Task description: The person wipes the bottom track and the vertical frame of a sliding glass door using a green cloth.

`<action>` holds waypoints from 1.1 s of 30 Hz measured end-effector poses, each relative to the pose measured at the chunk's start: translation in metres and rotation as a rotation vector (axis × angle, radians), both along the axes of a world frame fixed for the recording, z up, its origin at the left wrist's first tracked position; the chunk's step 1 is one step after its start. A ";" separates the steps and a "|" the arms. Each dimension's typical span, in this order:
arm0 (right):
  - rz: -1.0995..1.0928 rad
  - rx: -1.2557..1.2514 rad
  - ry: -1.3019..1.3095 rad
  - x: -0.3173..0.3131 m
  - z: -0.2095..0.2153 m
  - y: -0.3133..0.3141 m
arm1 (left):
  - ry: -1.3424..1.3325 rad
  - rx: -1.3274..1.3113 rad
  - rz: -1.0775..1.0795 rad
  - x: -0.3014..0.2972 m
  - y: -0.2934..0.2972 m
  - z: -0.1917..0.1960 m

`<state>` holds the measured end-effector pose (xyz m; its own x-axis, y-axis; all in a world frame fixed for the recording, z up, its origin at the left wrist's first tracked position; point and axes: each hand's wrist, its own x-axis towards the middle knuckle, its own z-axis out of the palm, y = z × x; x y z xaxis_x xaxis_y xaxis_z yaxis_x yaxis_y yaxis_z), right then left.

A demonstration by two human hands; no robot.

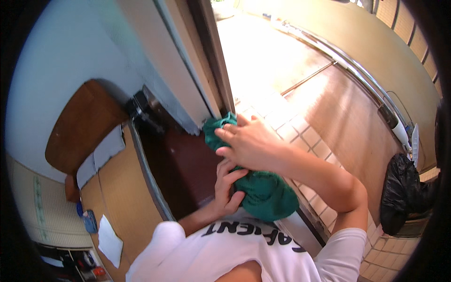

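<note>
A bunched green cloth (pixel 270 199) lies across the threshold in front of my chest, its far end reaching the foot of the door frame (pixel 206 51). My left hand (pixel 229 185) is closed around the cloth's middle, thumb and fingers curled against it. Just beyond, my right hand (pixel 249 143) crosses over from the right and grips the far, crumpled part, fingers bent onto the fabric. Its palm side and the cloth beneath it are hidden.
At left stands a bed (pixel 129 188) with a brown headboard (pixel 84 127) and a white paper (pixel 110 242). A pale curtain (pixel 159 89) hangs beside the frame. Outside at right are floor tiles (pixel 307 141), a long metal pole (pixel 347 56) and a black plastic bag (pixel 399 192).
</note>
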<state>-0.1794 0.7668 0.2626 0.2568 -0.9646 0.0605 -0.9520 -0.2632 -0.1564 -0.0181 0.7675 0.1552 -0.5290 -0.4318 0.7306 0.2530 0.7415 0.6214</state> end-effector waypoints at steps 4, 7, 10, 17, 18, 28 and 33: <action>0.181 0.085 0.351 0.017 -0.008 -0.028 | 0.219 0.098 0.080 -0.004 -0.002 -0.017; 0.228 0.016 0.537 0.026 0.008 -0.022 | 0.207 0.104 0.316 0.008 -0.020 -0.018; 0.255 -0.002 0.431 0.026 0.000 -0.038 | -0.071 0.148 0.529 0.014 -0.045 0.004; 0.213 0.104 0.190 0.012 0.002 -0.047 | -0.431 0.289 0.392 0.014 -0.059 0.031; 0.196 0.074 0.151 0.009 0.001 -0.044 | -0.498 0.315 0.407 0.015 -0.059 0.033; 0.124 0.053 -0.012 -0.006 -0.011 -0.019 | -1.103 -0.388 0.468 0.010 -0.086 0.074; 0.141 0.038 -0.018 -0.002 -0.010 -0.025 | -1.401 -0.555 0.390 -0.003 -0.103 0.093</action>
<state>-0.1811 0.7413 0.2530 0.3886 -0.9209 0.0308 -0.9030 -0.3873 -0.1858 -0.0214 0.6644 0.2479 -0.8240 -0.5529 -0.1240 -0.5300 0.8295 -0.1764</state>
